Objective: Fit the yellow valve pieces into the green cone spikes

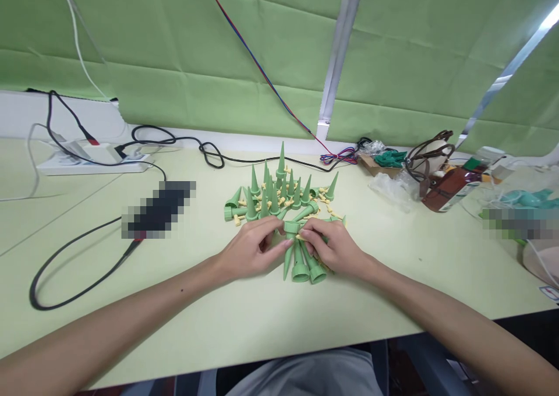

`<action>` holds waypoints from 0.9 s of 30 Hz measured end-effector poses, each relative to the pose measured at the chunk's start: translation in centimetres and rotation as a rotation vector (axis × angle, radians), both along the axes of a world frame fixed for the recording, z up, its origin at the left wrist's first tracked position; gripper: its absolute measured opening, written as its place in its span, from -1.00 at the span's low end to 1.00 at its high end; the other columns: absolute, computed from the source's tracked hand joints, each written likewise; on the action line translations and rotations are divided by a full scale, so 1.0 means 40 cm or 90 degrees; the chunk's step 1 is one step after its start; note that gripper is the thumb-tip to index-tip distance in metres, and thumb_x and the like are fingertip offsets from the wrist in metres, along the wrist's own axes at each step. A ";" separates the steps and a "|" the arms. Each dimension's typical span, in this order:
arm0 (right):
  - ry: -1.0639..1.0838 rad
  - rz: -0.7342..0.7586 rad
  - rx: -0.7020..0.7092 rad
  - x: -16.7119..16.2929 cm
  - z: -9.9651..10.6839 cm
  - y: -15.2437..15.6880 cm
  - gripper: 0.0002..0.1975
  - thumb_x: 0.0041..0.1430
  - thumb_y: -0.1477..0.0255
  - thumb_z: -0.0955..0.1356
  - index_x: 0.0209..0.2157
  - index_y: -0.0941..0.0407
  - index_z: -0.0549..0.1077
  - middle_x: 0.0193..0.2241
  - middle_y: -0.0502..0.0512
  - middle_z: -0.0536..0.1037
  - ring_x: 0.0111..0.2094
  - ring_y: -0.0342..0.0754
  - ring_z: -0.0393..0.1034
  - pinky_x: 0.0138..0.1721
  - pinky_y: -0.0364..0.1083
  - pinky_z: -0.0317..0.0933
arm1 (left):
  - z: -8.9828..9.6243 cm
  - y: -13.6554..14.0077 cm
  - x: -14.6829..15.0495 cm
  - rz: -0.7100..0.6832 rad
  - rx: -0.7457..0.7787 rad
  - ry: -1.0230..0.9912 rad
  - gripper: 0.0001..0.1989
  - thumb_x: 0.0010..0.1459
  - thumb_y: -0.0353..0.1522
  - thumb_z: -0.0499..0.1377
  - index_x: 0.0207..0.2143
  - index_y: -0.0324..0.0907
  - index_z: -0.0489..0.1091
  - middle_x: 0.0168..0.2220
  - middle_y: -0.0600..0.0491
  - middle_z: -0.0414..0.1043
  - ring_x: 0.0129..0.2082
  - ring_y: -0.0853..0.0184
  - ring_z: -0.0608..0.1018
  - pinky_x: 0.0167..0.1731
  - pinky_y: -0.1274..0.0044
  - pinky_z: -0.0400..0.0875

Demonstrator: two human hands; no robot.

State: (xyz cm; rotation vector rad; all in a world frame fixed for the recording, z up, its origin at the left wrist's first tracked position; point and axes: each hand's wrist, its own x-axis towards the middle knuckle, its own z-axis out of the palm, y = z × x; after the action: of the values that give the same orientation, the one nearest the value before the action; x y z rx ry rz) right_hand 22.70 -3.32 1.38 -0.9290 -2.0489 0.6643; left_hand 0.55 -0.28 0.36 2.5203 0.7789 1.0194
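Grip first: the left hand held a green cone between curled fingers and thumb, nearly closed, its wide collar showing between the two hands. The right hand pinched a small yellow peg tightly, just beside that collar; whether peg and cone touched could not be told. Work looked partway along: one cone was in hand, many standing cones crowded the desk beyond, and loose pegs lay among them. Which cones were finished was too small to tell. Lying cones rested on the near side. Both forearms slanted in from either side, wrists low, hands close together.
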 end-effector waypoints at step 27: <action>0.174 0.083 -0.269 -0.010 0.000 0.003 -0.64 0.38 0.16 0.26 -0.42 0.11 0.33 -0.61 -0.08 0.41 -0.64 -0.20 0.29 -0.59 -0.21 0.18 | -0.011 0.004 -0.003 -0.021 0.096 -0.050 -0.85 0.25 -0.33 0.20 -0.21 -0.23 0.35 -0.52 0.17 0.21 -0.59 0.48 0.26 -0.58 0.60 0.16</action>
State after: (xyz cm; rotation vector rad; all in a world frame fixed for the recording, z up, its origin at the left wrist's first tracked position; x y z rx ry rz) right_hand 22.32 -3.19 1.38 -0.8812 -1.7647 1.2580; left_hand 0.43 -0.11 -0.10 2.5910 0.6597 1.1991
